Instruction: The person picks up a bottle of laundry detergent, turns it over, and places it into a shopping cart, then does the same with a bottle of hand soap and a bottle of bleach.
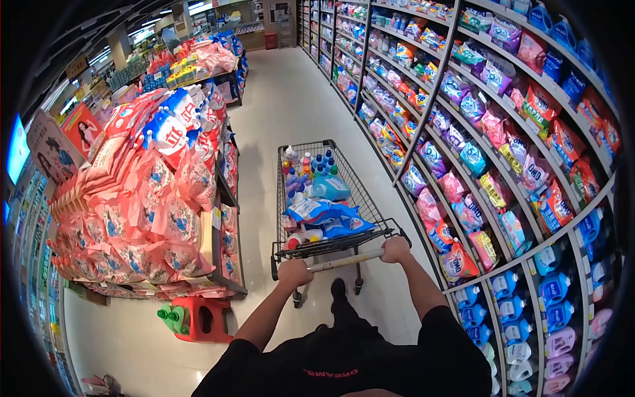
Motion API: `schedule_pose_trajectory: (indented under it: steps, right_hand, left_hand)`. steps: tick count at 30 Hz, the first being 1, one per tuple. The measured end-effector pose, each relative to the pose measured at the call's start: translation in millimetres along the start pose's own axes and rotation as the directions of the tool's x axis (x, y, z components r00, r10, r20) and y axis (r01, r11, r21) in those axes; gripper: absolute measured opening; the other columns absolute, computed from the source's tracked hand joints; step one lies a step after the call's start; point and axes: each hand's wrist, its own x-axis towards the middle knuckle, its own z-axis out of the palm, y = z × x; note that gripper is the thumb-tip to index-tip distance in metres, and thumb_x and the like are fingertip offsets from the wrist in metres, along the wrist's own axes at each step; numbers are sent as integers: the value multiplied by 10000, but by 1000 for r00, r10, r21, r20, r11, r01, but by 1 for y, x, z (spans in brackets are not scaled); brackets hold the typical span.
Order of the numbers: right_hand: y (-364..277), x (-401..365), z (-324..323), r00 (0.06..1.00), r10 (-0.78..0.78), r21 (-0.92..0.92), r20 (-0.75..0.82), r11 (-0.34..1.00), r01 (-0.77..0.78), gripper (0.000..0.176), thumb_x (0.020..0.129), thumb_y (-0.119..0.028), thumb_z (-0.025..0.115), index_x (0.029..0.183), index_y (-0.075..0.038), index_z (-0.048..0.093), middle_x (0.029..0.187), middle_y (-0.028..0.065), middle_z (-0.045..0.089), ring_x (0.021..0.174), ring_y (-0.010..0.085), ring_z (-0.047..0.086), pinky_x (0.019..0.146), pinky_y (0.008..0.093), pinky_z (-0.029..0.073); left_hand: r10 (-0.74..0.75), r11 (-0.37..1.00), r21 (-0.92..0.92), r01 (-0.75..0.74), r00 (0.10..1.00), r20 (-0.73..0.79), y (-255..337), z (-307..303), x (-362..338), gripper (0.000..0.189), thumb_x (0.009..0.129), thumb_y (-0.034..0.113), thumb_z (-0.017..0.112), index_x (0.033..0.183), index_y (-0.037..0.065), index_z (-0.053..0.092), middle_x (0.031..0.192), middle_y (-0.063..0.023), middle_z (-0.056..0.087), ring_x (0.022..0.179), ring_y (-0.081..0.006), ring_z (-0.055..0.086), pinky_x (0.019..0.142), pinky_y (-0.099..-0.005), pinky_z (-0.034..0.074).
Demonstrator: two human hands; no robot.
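A wire shopping cart [370,210] stands in a store aisle in front of me. My left hand [293,272] grips the left end of its handle bar [344,262]. My right hand [395,249] grips the right end. Inside the cart lie blue detergent pouches [324,213], a pale blue jug [328,188] and several small bottles [304,165] at the far end.
Tall shelves [489,152] of detergent bags and blue jugs line the right side. On the left a stacked display of pink bags [145,198] stands on a pallet. A red step stool [202,319] with green bottles [173,319] sits on the floor near my left.
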Motion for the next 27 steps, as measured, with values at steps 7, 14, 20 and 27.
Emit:
schedule_pose_trajectory:
  steps: [7, 14, 20, 27]
  right_hand:
    - [12, 68, -23, 1000, 7, 25, -14, 1000, -6, 278, 643, -336, 628, 852, -234, 782, 818, 89, 727, 834, 301, 707, 739, 412, 563]
    - [29, 146, -41, 998, -24, -2, -51, 1000, 24, 311, 642, -337, 632, 890, -229, 784, 846, 89, 735, 843, 299, 709, 755, 408, 566]
    - [46, 207, -56, 994, -75, 41, -79, 996, 79, 368, 644, -339, 618, 955, -240, 788, 873, 97, 739, 864, 301, 711, 769, 411, 569]
    - [56, 293, -80, 991, -119, 30, -67, 992, 121, 314, 648, -346, 624, 895, -232, 782, 872, 90, 740, 850, 299, 714, 756, 413, 567]
  left_hand:
    - [0, 1000, 7, 0, 1000, 15, -5, -22, 66, 300, 706, 319, 614, 843, 99, 765, 859, -146, 734, 803, -331, 721, 716, -433, 581]
    - [-29, 1000, -3, 29, 1000, -8, -14, -39, 139, 314, 693, 334, 639, 881, 117, 766, 885, -139, 736, 829, -335, 718, 729, -442, 580]
    - [-76, 997, -6, 76, 997, 19, -12, -64, 201, 325, 693, 342, 635, 890, 121, 769, 901, -150, 735, 856, -329, 719, 758, -445, 576]
    - [-132, 991, 18, 132, 991, -20, -23, -92, 281, 346, 661, 371, 656, 928, 183, 771, 907, -120, 735, 870, -319, 711, 759, -440, 576]
